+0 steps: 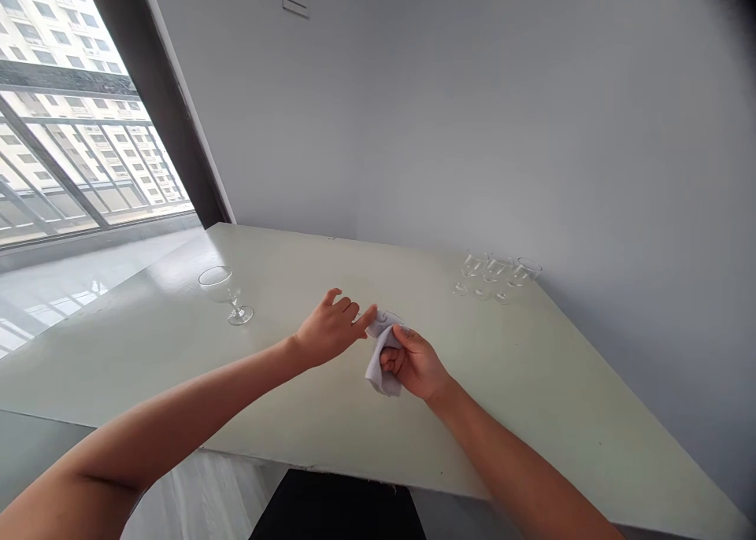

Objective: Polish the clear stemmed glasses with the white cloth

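Observation:
Over the near middle of the table, my right hand (415, 361) grips a white cloth (383, 369), which hangs below its fingers. A clear curved edge at the top of the cloth looks like part of a drinking glass (390, 317), mostly hidden by cloth and fingers. My left hand (334, 329) meets it from the left, thumb and a finger closed at its edge, the other fingers lifted. To the left, a stemmed clear glass (217, 285) stands upright on the pale table (283, 414), apart from both hands.
Several stemmed glasses (497, 271) stand grouped at the table's back right, close to the grey wall (502, 115). A window with a railing (100, 162) is at the left. Something black (336, 508) shows below the table's front edge.

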